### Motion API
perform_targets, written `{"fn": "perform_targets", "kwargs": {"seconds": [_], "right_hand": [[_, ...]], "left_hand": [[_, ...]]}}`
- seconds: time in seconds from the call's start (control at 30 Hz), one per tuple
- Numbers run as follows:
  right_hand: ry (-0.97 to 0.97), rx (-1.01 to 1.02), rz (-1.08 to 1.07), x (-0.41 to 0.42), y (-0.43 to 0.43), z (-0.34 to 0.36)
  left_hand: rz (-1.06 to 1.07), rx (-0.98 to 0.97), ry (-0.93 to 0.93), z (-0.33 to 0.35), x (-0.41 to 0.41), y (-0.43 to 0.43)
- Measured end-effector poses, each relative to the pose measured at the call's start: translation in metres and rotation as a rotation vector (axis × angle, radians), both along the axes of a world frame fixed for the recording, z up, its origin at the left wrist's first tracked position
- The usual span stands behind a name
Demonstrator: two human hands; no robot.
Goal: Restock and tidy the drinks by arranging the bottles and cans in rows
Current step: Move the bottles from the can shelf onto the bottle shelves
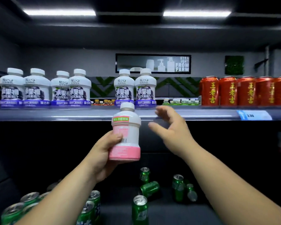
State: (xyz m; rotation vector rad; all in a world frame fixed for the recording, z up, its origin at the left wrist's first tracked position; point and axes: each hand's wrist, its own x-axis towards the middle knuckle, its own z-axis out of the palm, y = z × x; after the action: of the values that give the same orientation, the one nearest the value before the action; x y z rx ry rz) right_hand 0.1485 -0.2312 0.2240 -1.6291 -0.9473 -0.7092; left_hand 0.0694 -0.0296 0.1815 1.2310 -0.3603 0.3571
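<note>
My left hand (104, 153) grips a white bottle with a pink base and pink label (126, 135), held upright just below the front edge of the upper shelf (55, 114). Just right of the bottle my right hand (170, 129) hovers with fingers spread, touching nothing. On that shelf stand several white bottles with purple labels (36, 88), two of them (135, 88) right behind the pink bottle. A gap lies between the two groups. Several red cans (238, 91) stand in a row at the right.
Green cans (139, 208) stand scattered on the dark lower shelf, one lying on its side (150, 188), with a small bottle lying down (191, 192) at the right. A blue price tag (253, 115) sits on the shelf edge. Small bottles show far behind.
</note>
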Motion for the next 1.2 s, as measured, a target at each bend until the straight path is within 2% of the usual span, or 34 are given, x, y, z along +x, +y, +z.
{"fn": "perform_targets", "kwargs": {"seconds": [0.17, 0.23, 0.3, 0.5, 0.57, 0.77, 0.93, 1.07, 1.2], "right_hand": [[0.286, 0.014, 0.327, -0.014, -0.041, -0.048], [0.369, 0.045, 0.369, -0.016, -0.068, -0.061], [0.436, 0.092, 0.363, -0.015, -0.104, -0.074], [0.462, 0.227, 0.024, -0.006, -0.231, -0.111], [0.449, 0.228, -0.078, -0.003, -0.282, -0.121], [0.428, 0.275, -0.303, 0.008, -0.424, -0.132], [0.432, 0.270, -0.402, 0.023, -0.514, -0.133], [0.433, 0.255, -0.438, 0.048, -0.558, -0.136], [0.467, 0.277, -0.312, 0.079, -0.597, -0.137]], "left_hand": [[-0.411, -0.096, 0.076, -0.029, 0.026, -0.059], [-0.554, -0.149, 0.105, -0.040, 0.038, -0.093], [-0.601, -0.150, 0.141, -0.050, 0.048, -0.129], [-0.262, 0.248, 0.231, -0.077, 0.078, -0.242], [-0.179, 0.318, 0.172, -0.085, 0.085, -0.290], [-0.106, 0.618, -0.067, -0.098, 0.102, -0.450], [-0.063, 0.628, -0.057, -0.100, 0.119, -0.566], [0.068, 0.697, -0.063, -0.097, 0.144, -0.628], [0.103, 0.688, -0.029, -0.093, 0.189, -0.659]]}}
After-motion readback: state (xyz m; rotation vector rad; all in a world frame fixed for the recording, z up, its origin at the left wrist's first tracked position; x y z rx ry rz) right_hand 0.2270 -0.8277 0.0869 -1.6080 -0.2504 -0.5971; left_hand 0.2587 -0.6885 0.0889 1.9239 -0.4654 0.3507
